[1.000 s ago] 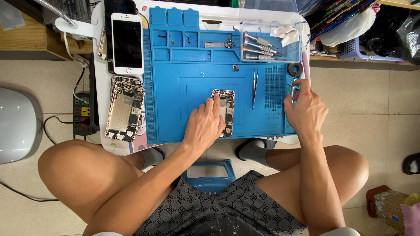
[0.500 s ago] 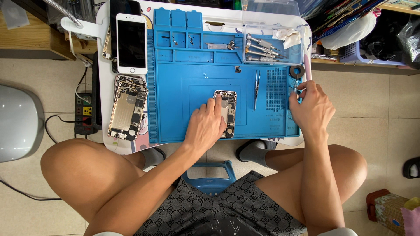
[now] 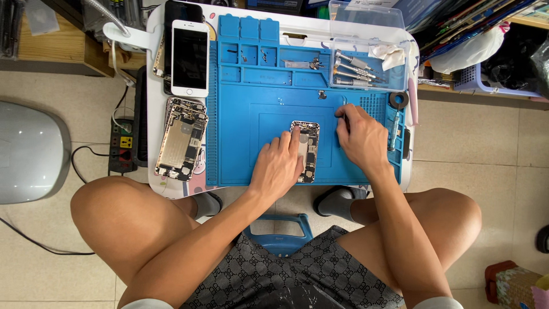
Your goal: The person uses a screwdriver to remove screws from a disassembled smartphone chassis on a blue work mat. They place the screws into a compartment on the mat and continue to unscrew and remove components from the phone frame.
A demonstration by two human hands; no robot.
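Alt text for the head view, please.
Seen from above, a seated person's left hand presses on an opened phone body on a blue work mat, while the right hand rests beside it. Another opened phone lies left.

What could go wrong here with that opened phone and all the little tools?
The left hand only rests on the open phone, so it might slide on the blue mat if pushed. The right hand seems to be at the tweezers close by, and a slip could scratch the exposed parts. A second open phone lies near the table's left edge and might get knocked off.
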